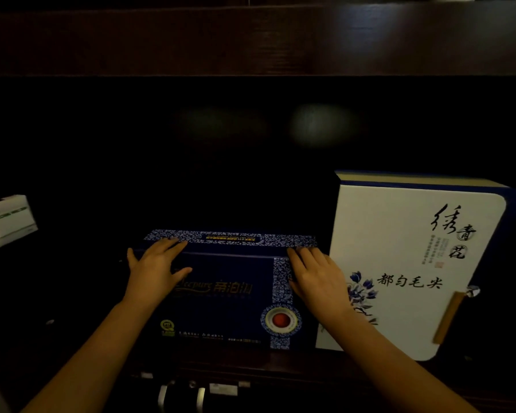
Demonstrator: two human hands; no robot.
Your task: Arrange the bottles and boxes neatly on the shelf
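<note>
A dark blue box [227,305] with a blue-and-white patterned band and gold lettering stands upright on the dark shelf [280,362], at the middle. My left hand [154,271] lies flat on its front near the top left, fingers reaching over the top edge. My right hand [315,278] rests the same way on the top right part of the box, fingers over the edge. Right beside the blue box stands a taller white box [408,263] with black calligraphy, a blue flower and a wooden clasp.
A small white box [8,220] sits at the far left in the dim shelf bay. The dark upper shelf board [251,40] runs overhead. Below the shelf edge, some bottle tops [182,394] show faintly. The bay behind the boxes is dark.
</note>
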